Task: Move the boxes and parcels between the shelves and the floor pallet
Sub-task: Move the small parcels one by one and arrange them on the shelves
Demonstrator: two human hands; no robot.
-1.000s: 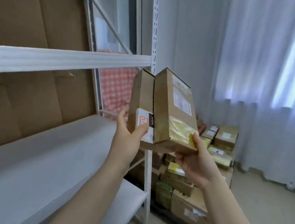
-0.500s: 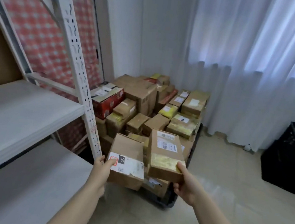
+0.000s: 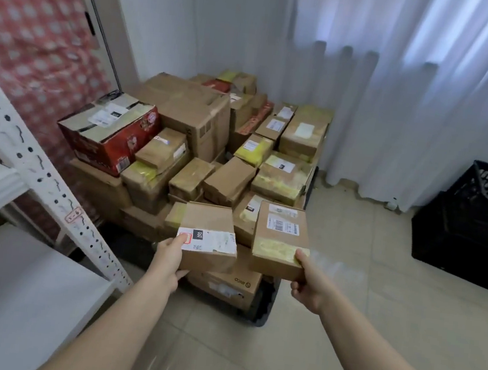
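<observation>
White-labelled box (image 3: 209, 238) in our left hand (image 3: 169, 257) and yellow-taped box (image 3: 280, 243) in our right hand (image 3: 310, 283), each gripped by its near edge, have swung from the shelves (image 3: 21, 287) to above the parcels (image 3: 188, 178) heaped on the floor pallet (image 3: 264, 312); we judge set-down comes next.

Left grip (image 3: 169, 257) and right grip (image 3: 312, 284) outstretched forward, each clasped tight.
</observation>
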